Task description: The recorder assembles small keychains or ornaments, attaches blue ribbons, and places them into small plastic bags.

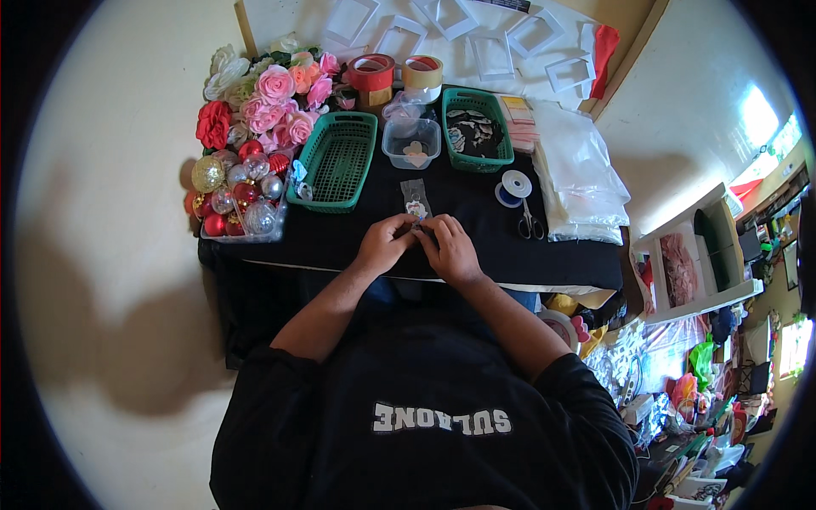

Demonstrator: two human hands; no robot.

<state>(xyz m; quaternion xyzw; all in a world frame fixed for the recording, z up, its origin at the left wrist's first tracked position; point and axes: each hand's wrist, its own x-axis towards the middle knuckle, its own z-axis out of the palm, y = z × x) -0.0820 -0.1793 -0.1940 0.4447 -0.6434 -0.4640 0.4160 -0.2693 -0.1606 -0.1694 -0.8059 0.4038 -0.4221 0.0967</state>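
Note:
Near the front edge of the black-covered table, my left hand [386, 245] and my right hand [451, 250] meet, thumbs and fingertips pinched together. Between them they grip the near end of a small clear plastic bag [413, 190], which points away from me. A small pale, patterned piece shows inside the bag; its kind is too small to tell. Beyond the bag stands a clear plastic tub [411, 144] with a few light cut-out pieces in it. The green basket [478, 163] to its right holds several small patterned pieces, and another green basket [334, 204] stands to its left.
At the right lie scissors [530, 223], a ribbon spool [515, 184] and stacked clear plastic bags [580, 170]. Tape rolls [372, 75] stand at the back. Artificial flowers [276, 85] and a box of ball ornaments [245, 194] fill the left side. White frames [491, 56] lie behind.

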